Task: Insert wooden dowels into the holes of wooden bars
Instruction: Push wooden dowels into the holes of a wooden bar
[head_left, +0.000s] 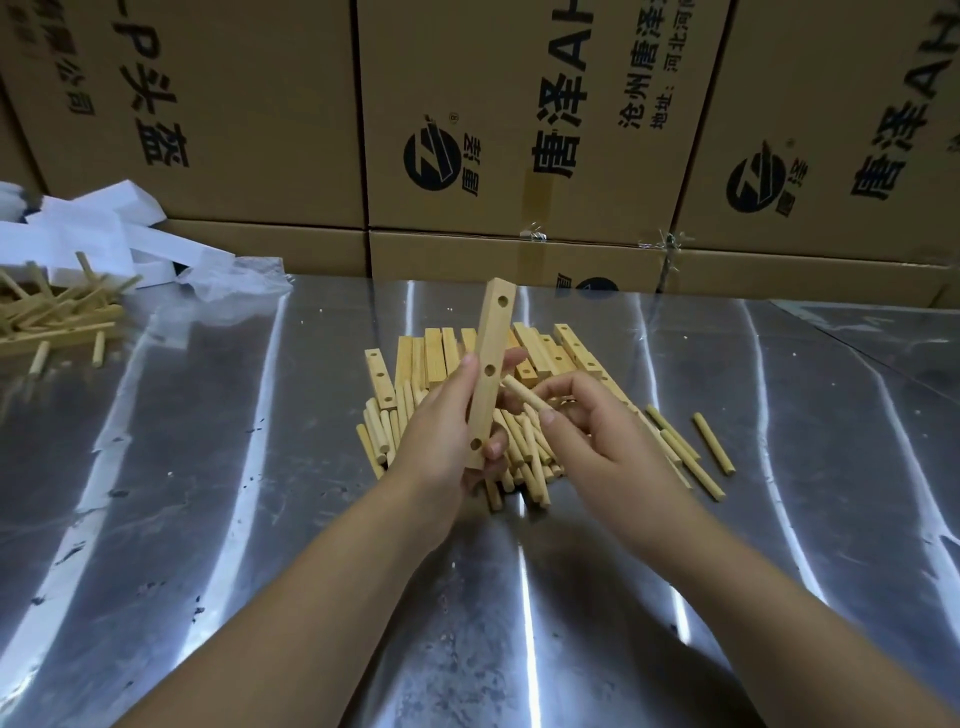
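My left hand (441, 431) grasps a pale, flat-sided wooden bar (492, 343) with three round holes; its long axis is almost upright, the top leaning slightly right. My right hand (587, 421) pinches a smooth round dowel (524, 397), which points up-left, its tip just beside the middle hole. Both are above the pile (519, 457) of wood on the shiny metal table (260, 467).

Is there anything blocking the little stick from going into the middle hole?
No, nothing visible. The right hand holds the dowel with its tip close to the middle hole of the bar, which the left hand holds nearly upright. Only open air lies between.
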